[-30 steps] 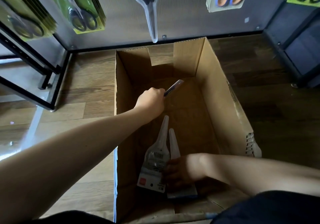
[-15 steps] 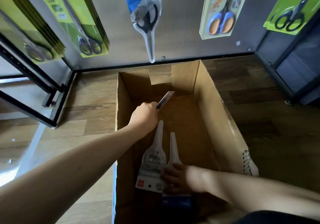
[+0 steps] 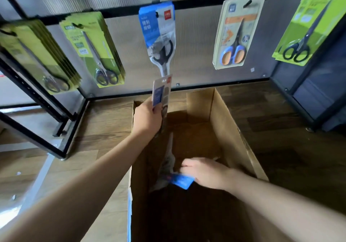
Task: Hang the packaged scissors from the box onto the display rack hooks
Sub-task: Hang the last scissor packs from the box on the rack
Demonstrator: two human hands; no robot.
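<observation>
Rack (image 3: 187, 7): hooks already carry scissor packs; a blue pack (image 3: 158, 35) hangs in the middle.
Box (image 3: 234, 138): open on the floor, just below the rack.
Left hand (image 3: 148, 118): pinches a scissor pack (image 3: 161, 93) upright above the box.
Right hand (image 3: 204, 172): fingers curled on another pack (image 3: 181, 180) lying inside the box.
Tip: keep the hang-hole end uppermost and aim it squarely at the middle hook.
</observation>
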